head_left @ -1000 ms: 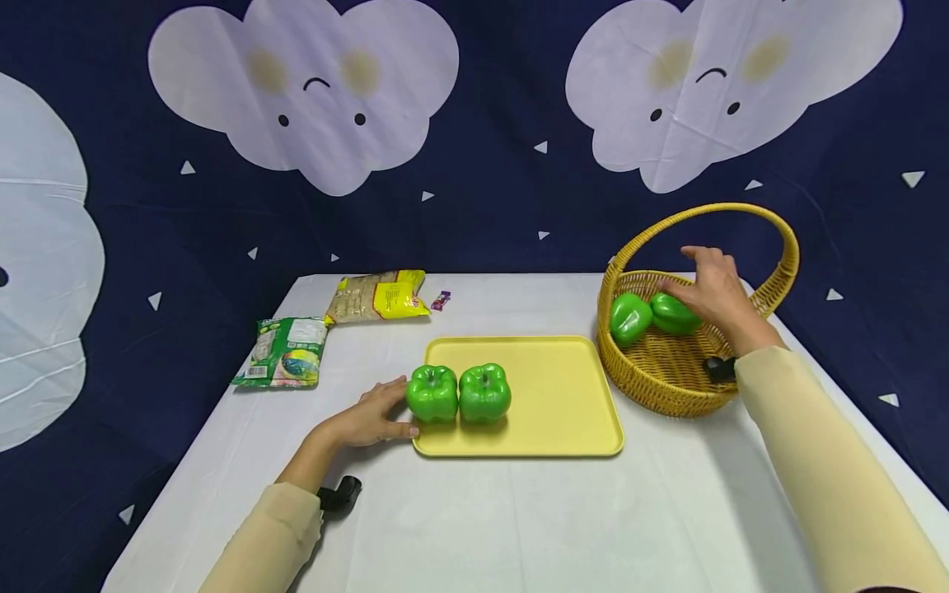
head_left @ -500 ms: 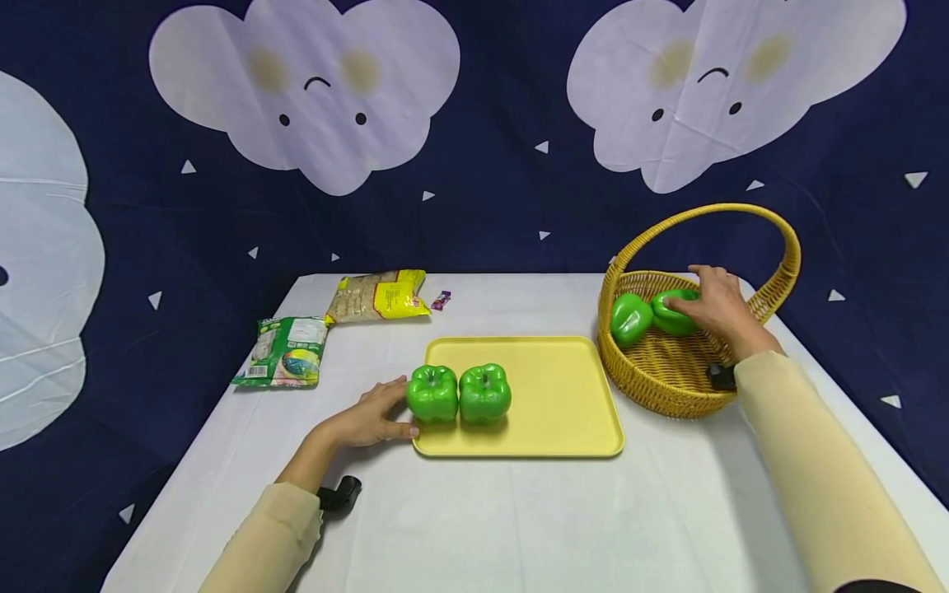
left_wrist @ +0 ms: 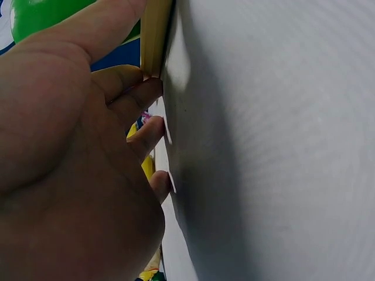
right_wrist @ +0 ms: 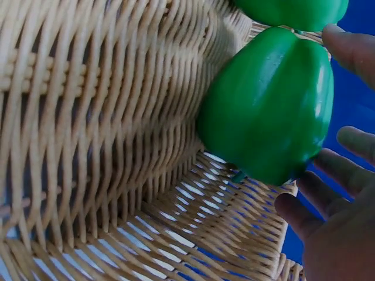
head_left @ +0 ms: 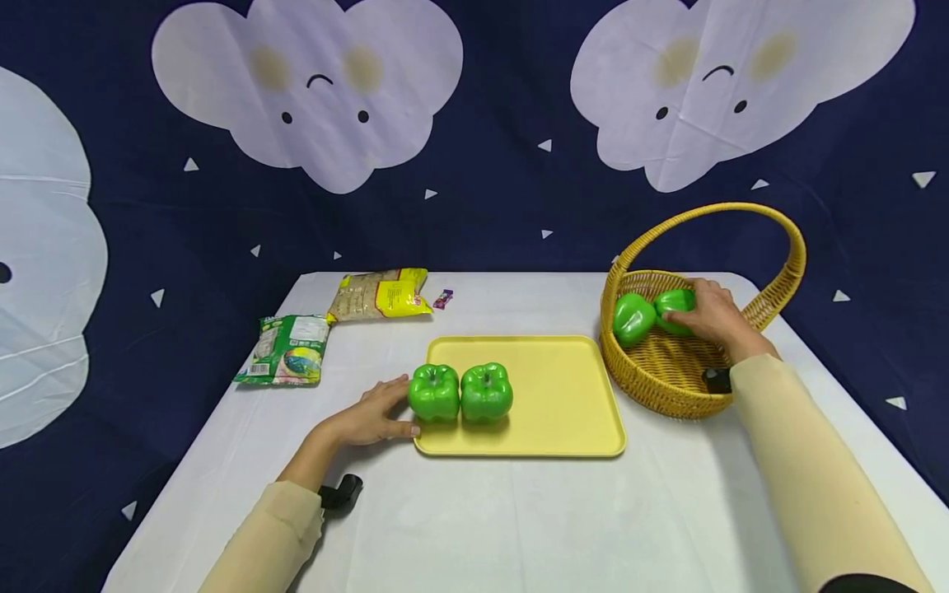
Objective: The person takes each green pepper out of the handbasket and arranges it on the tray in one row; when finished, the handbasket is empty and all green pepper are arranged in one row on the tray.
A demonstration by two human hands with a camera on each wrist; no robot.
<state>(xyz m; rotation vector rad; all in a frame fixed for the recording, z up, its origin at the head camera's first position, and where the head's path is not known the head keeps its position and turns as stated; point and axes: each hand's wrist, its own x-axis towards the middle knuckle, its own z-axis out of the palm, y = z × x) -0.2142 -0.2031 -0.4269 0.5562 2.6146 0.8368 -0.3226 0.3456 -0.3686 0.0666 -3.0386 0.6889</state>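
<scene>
In the head view, two green bell peppers (head_left: pixel 434 393) (head_left: pixel 486 392) stand side by side on the left part of a yellow tray (head_left: pixel 567 395). My left hand (head_left: pixel 374 416) lies spread at the tray's left edge, its thumb by the near corner. Its fingers rest low against the white tabletop in the left wrist view. On the right, a wicker basket (head_left: pixel 667 399) holds two more green peppers. My right hand (head_left: pixel 715 313) reaches inside and grips the right-hand one (head_left: pixel 673 310), thumb in front and fingers around its far side. The other pepper (head_left: pixel 633 319) lies beside it.
A green snack packet (head_left: pixel 292 350) and a yellow-and-clear bag (head_left: pixel 381 295) lie at the back left, with a small purple wrapped sweet (head_left: pixel 442 299) nearby. The basket's tall handle (head_left: pixel 722 207) arches above my right hand. A dark blue cloud-print cloth hangs behind the table (head_left: pixel 474 527).
My right hand has come down from above the basket's right-hand pepper, and its thumb and fingers have closed around it. My left hand and the tray's peppers have stayed in place.
</scene>
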